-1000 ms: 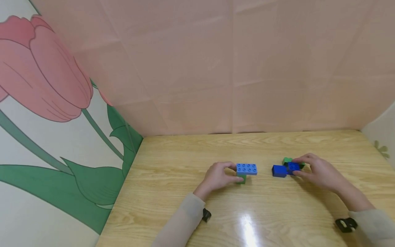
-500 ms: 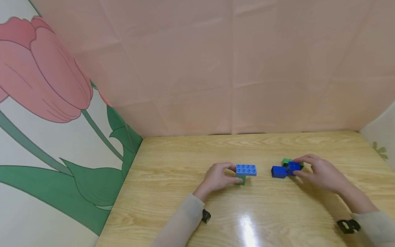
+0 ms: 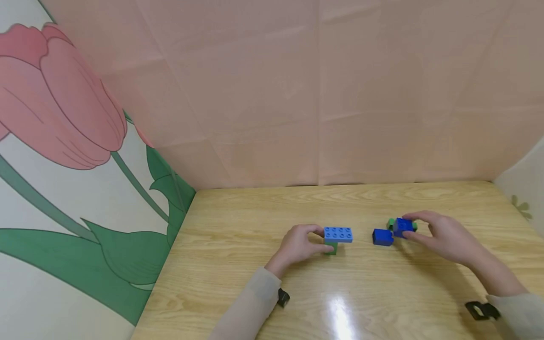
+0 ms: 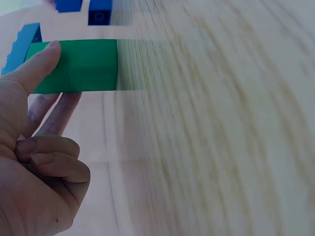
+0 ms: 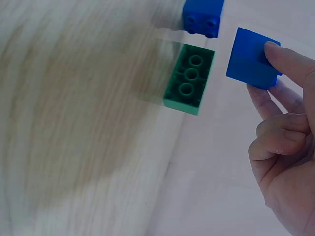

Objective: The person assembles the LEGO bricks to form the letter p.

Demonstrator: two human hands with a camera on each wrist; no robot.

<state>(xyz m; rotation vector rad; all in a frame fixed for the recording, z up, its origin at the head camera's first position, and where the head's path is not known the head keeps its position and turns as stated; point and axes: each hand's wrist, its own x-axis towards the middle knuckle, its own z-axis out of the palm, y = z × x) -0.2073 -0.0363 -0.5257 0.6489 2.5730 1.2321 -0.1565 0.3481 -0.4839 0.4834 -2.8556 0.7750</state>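
Observation:
My left hand (image 3: pixel 299 243) pinches a green block column (image 4: pixel 86 66) between thumb and fingers, its foot at the tabletop. A lighter blue eight-stud brick (image 3: pixel 338 234) lies across the top of that column and juts out to the right. In my right hand (image 3: pixel 444 236), thumb and fingertips grip a dark blue four-stud brick (image 5: pixel 253 59), raised above the table. Just left of it, another dark blue brick (image 3: pixel 383 237) rests on its side, studs (image 5: pixel 199 23) facing sideways. Behind the held brick, a green brick (image 5: pixel 189 78) lies on its side with its hollow underside showing.
The wood-grain table (image 3: pixel 238 212) runs back to a pink cloth backdrop (image 3: pixel 263 118). A wall with a printed tulip (image 3: pixel 76 99) borders the left side. Black wrist mounts (image 3: pixel 482 310) sit at both cuffs.
My right hand has lifted the dark blue brick up from beside the other one, tilting it so its front face shows more. My left hand and its column stay in place.

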